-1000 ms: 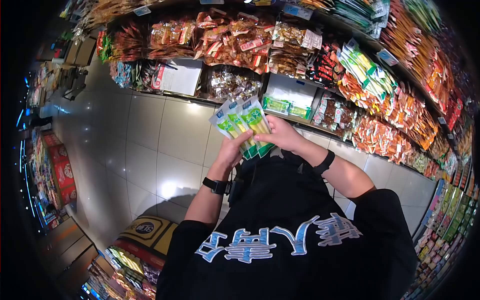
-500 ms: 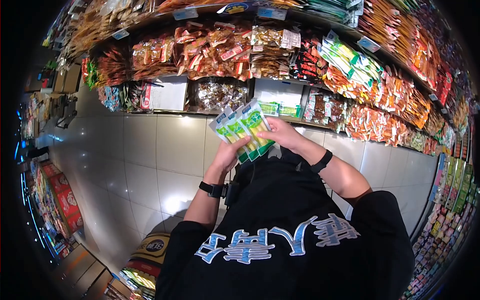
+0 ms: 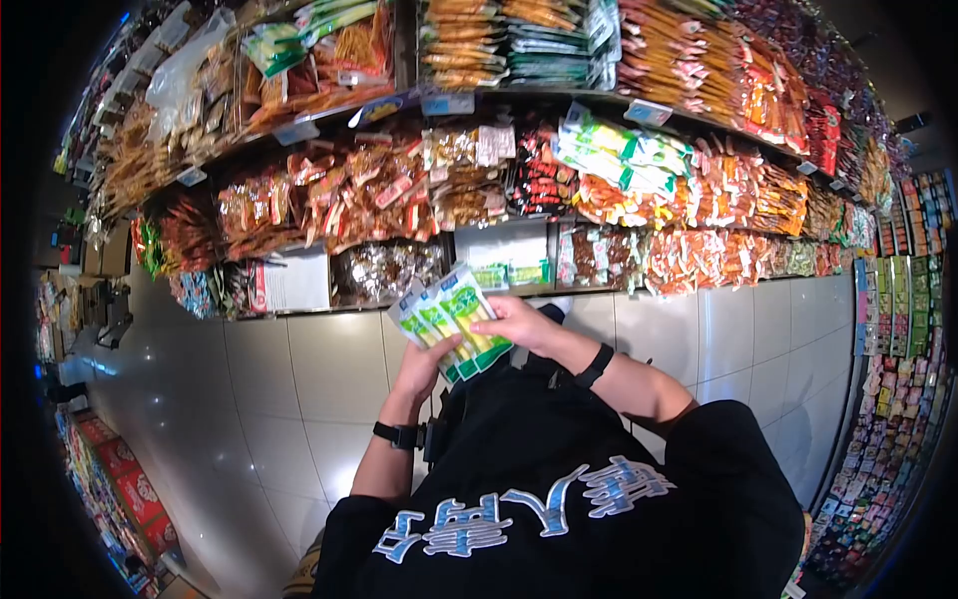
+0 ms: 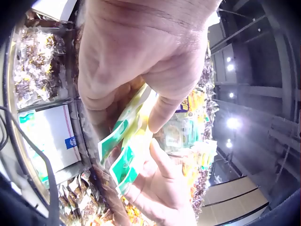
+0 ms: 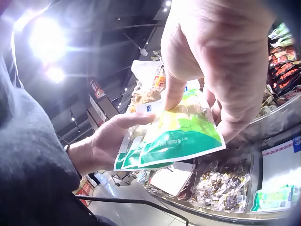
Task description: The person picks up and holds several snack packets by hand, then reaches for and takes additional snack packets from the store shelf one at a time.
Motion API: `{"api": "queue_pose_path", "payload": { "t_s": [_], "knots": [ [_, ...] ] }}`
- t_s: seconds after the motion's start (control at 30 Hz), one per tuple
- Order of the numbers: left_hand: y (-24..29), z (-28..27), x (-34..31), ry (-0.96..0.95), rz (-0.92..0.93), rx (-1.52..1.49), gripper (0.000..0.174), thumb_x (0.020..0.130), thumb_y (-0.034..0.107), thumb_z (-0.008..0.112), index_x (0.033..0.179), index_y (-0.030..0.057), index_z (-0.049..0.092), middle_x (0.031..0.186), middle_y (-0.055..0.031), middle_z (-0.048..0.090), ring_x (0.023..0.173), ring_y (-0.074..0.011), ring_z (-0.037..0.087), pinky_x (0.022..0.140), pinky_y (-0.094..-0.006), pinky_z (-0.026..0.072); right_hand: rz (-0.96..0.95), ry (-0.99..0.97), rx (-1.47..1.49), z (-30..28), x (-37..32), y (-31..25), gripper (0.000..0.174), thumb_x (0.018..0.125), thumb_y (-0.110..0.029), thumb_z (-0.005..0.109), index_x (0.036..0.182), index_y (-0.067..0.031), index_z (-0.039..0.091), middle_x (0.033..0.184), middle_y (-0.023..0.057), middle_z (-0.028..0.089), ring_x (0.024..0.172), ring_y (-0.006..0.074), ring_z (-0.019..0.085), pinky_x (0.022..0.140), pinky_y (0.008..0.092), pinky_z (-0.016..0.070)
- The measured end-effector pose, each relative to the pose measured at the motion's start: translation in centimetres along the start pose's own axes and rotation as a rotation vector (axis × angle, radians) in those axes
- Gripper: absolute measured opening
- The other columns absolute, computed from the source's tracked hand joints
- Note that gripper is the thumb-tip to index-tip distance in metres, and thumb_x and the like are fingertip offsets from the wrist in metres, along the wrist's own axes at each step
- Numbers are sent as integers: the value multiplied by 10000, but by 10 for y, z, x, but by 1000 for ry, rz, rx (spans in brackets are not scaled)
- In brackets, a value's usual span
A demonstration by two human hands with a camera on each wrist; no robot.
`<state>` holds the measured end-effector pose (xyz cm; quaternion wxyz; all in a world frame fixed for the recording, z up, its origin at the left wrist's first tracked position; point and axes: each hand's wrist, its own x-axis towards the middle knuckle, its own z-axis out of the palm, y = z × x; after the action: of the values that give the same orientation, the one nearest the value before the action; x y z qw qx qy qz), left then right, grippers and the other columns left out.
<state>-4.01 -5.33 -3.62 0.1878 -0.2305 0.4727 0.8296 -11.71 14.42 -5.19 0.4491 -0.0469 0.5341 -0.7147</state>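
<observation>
Three white-and-green snack packets (image 3: pixel 461 311), with pale yellow pieces showing inside, are fanned out between both hands in front of the body. The left hand (image 3: pixel 421 367) grips their lower left side, its thumb lying across the front. On the right edge, the right hand (image 3: pixel 524 325) pinches the fan between thumb and fingers. The right wrist view shows the overlapping green bottom ends of the packets (image 5: pixel 183 147). In the left wrist view, the left hand (image 4: pixel 136 52) covers most of their upper part, and the right hand (image 4: pixel 164 193) is beyond them.
A low bin holds a few flat green packets (image 3: pixel 527 271); wrapped sweets (image 3: pixel 384 270) fill another to its left. Higher up, similar green-and-white packets (image 3: pixel 624 150) lie on orange ones. Tiled floor (image 3: pixel 264 399) stretches left, and a hanging packet display (image 3: pixel 893 309) stands right.
The head view has shifted, so more upper shelf shows and the shelves sit lower. Both hands keep hold of the fanned packets, which now appear lower and further left.
</observation>
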Motion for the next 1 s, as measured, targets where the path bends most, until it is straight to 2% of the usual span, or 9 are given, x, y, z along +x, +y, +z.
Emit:
{"api": "queue_pose_path", "payload": {
  "t_s": [0.17,0.2,0.3,0.43,0.7,0.9,1.0],
  "knots": [
    [10,4,1,28,10,94,450,863,-11,671,1283,-16,509,1229,-118,623,1095,-218,622,945,-344,503,35,55,-12,-4,6,4,242,907,-123,680,1106,3,624,988,44,676,856,91,627,752,254,512],
    [12,6,0,58,9,117,451,856,-8,680,1275,-16,512,1228,-123,623,1084,-221,627,946,-350,505,34,49,-24,-5,7,4,233,916,-81,658,1128,8,620,1000,40,675,866,84,623,757,244,506],
    [19,6,1,64,13,142,430,849,-2,687,1249,-21,527,1180,-124,642,1050,-224,642,919,-354,523,19,23,-49,-1,1,-15,246,913,-107,670,1125,10,622,1000,39,676,867,79,620,766,245,500],
    [31,6,1,56,-3,142,459,833,-29,691,1257,-19,514,1190,-130,638,1067,-246,642,942,-366,518,10,14,-68,-4,5,-18,271,917,-118,669,1149,8,611,1023,45,678,899,88,631,786,249,503],
    [22,-10,11,-22,-44,220,454,830,16,715,1246,-12,538,1172,-115,651,1029,-218,652,905,-340,526,-5,-22,-39,-5,6,-1,328,935,-123,643,1223,13,564,1113,53,645,981,98,604,853,265,492],
    [8,-16,15,-35,-89,250,433,818,-2,718,1224,-4,565,1162,-106,660,1041,-217,649,923,-345,515,67,23,-125,-7,8,9,377,941,-86,610,1291,6,504,1201,56,605,1063,112,567,918,277,470],
    [8,-11,15,-24,-108,218,416,823,-19,703,1217,-11,570,1170,-117,658,1038,-221,651,921,-344,517,126,38,-136,-4,6,5,402,925,-66,610,1306,-20,491,1186,46,603,1070,116,560,932,284,469]
  ]
}}
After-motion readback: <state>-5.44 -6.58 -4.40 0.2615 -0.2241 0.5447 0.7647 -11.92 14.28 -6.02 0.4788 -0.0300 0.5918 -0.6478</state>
